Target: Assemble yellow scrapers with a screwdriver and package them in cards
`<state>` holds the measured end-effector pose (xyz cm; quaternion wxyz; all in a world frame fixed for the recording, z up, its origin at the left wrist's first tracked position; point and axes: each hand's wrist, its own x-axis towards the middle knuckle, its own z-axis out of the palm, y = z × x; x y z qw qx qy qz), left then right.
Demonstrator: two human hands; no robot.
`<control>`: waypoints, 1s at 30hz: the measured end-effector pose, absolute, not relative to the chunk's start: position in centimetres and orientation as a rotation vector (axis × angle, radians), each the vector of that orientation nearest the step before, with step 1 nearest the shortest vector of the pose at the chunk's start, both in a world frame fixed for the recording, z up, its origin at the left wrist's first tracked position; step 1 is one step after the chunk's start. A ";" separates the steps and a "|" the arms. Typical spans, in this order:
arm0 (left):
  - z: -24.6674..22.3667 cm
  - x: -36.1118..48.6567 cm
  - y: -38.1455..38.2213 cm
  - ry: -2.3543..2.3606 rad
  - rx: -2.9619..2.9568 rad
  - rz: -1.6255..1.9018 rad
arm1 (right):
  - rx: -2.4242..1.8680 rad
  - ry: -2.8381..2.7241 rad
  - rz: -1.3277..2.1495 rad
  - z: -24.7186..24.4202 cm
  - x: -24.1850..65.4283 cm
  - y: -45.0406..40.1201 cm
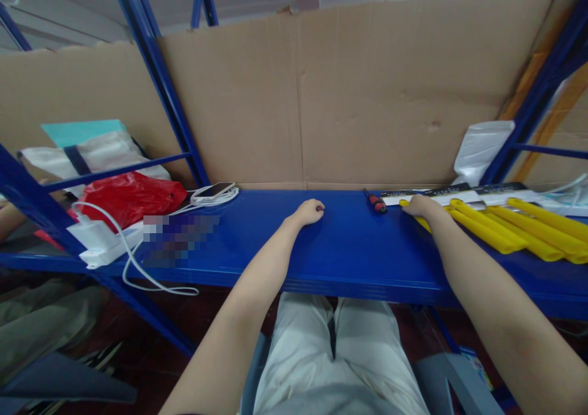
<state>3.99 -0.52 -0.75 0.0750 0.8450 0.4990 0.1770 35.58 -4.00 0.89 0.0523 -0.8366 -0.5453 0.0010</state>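
Note:
My left hand (310,212) rests just above the blue shelf top, its fingers curled closed. What it holds, if anything, is hidden, though a small dark spot shows at the fingertips. On the right, my right hand (423,207) is closed over one yellow handle (423,224), whose end shows below the fingers. Several more long yellow handles (489,228) lie side by side to the right of that hand, on the shelf. A red and black screwdriver (376,202) lies between my hands, nearer the right one.
Black and white packages (452,193) lie behind the yellow handles. A cardboard panel (367,97) stands along the back. At left are a red plastic bag (133,196), a phone (218,190) on coiled white cable, and a power strip (110,253). Blue posts (169,90) flank the shelf.

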 end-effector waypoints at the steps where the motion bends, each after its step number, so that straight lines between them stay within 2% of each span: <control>1: -0.7 4.0 -0.5 1.497 2.535 0.535 | -2.545 -1.658 -0.019 1.0 35.5 -4.0; 12: -0.4 4.6 -1.1 1.359 2.461 0.947 | -2.485 -1.541 -0.180 3.3 33.7 -5.5; 21: -0.7 4.9 -1.3 1.258 2.356 1.084 | -2.156 -1.670 -0.367 4.0 28.2 -6.9; 30: -1.1 5.5 -1.6 0.860 2.470 0.996 | -1.759 -1.857 -0.115 2.6 24.1 -7.0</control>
